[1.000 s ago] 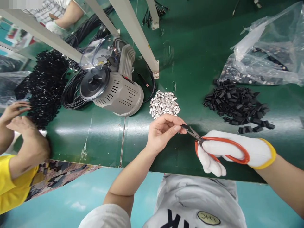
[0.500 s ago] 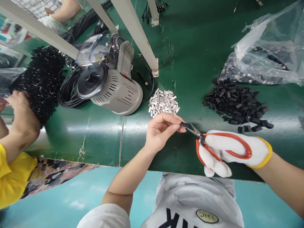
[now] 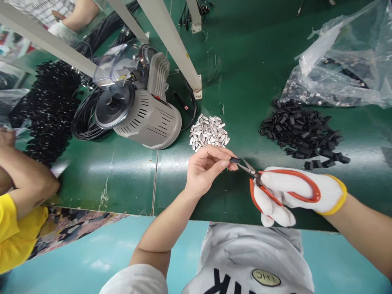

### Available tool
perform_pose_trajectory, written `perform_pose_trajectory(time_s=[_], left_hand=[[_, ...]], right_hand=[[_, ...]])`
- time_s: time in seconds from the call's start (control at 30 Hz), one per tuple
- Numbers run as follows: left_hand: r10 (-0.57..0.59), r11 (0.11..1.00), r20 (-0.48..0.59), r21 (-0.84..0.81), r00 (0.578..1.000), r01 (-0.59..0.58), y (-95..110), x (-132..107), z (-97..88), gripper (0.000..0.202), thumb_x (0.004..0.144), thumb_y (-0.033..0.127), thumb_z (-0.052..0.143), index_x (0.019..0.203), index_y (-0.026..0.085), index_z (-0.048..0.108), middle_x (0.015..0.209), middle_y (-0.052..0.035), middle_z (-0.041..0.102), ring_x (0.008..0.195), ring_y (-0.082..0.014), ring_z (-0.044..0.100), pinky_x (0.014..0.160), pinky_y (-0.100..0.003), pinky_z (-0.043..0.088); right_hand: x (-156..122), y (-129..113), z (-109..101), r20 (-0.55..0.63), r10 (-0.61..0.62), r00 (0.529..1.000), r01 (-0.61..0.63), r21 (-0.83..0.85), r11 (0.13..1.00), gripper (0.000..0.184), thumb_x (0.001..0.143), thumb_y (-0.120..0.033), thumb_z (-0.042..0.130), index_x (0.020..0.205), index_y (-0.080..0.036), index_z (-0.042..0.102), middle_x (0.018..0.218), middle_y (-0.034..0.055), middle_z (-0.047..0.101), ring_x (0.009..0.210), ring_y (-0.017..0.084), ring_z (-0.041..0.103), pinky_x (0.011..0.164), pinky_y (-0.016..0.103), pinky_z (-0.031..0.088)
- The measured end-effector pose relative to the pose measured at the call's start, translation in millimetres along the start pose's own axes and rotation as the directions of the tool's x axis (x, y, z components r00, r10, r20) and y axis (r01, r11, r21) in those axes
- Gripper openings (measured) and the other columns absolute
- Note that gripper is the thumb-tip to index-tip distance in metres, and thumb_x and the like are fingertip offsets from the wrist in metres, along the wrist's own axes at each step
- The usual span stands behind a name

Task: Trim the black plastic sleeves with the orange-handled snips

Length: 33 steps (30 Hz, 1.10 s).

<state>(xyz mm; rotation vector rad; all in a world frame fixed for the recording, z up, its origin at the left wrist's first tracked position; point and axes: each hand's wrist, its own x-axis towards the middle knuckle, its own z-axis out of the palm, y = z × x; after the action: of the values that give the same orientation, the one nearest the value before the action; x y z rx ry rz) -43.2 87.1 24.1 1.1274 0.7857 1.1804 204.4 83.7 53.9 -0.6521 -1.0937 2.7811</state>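
My left hand (image 3: 206, 170) pinches a small black plastic piece (image 3: 235, 160) between thumb and fingertips. My right hand (image 3: 290, 197), in a white knit glove with a yellow cuff, grips orange-handled scissors (image 3: 288, 185). The open steel blades (image 3: 247, 166) sit right beside the black piece, their tips at its end. A heap of small silver metal pieces (image 3: 208, 132) lies just above my left hand. A heap of black plastic pieces (image 3: 301, 132) lies above my right hand.
A clear plastic bag (image 3: 333, 69) of parts lies on the green bench (image 3: 122, 183) at upper right. A grey cylindrical machine (image 3: 147, 118) stands beside black cable coils (image 3: 87, 116). A co-worker's arm (image 3: 29, 177) and yellow sleeve (image 3: 18, 230) are at left. Pale metal posts (image 3: 167, 41) cross the top.
The scissor blades have opened wider since the oldest frame and stay by the black piece. The co-worker's hands have moved lower left. The whole view has shifted slightly.
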Motion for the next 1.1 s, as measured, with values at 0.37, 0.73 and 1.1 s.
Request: perform_pose_trajectory(time_s=[0.37, 0.73, 1.1], left_hand=[[0.229, 0.962, 0.070, 0.136, 0.971, -0.237, 3, -5, 9.0, 0.010, 0.097, 0.009, 0.067, 0.099, 0.018, 0.071, 0.102, -0.0082, 0.077, 0.079, -0.0144, 0.077, 0.072, -0.028, 0.066], [0.113, 0.993, -0.063, 0.033, 0.992, -0.111, -8, 2, -0.5, 0.010, 0.092, 0.019, 0.077, 0.098, 0.017, 0.069, 0.101, -0.0058, 0.074, 0.073, -0.0134, 0.076, 0.071, -0.029, 0.064], [0.010, 1.000, -0.024, -0.019, 1.000, -0.010, -7, 0, 3.7, 0.012, 0.092, 0.021, 0.077, 0.097, 0.017, 0.066, 0.100, -0.0053, 0.076, 0.073, -0.0140, 0.076, 0.071, -0.029, 0.064]], right_hand=[[4, 5, 6, -0.059, 0.017, 0.998, -0.011, 0.104, 0.995, 0.074, 0.094, -0.084, 0.039, 0.079, -0.016, 0.064, 0.048, 0.0024, 0.052, 0.055, 0.016, 0.060, 0.067, 0.033, 0.060], [-2, 9, 0, -0.022, -0.115, 0.993, 0.117, 0.158, 0.980, 0.069, 0.104, -0.070, 0.029, 0.084, -0.015, 0.065, 0.057, 0.0032, 0.059, 0.057, 0.014, 0.060, 0.083, 0.041, 0.062], [5, 2, 9, -0.041, -0.026, 0.999, 0.032, 0.145, 0.989, 0.071, 0.093, -0.082, 0.044, 0.079, -0.015, 0.061, 0.055, 0.0021, 0.058, 0.048, 0.012, 0.056, 0.063, 0.033, 0.061]])
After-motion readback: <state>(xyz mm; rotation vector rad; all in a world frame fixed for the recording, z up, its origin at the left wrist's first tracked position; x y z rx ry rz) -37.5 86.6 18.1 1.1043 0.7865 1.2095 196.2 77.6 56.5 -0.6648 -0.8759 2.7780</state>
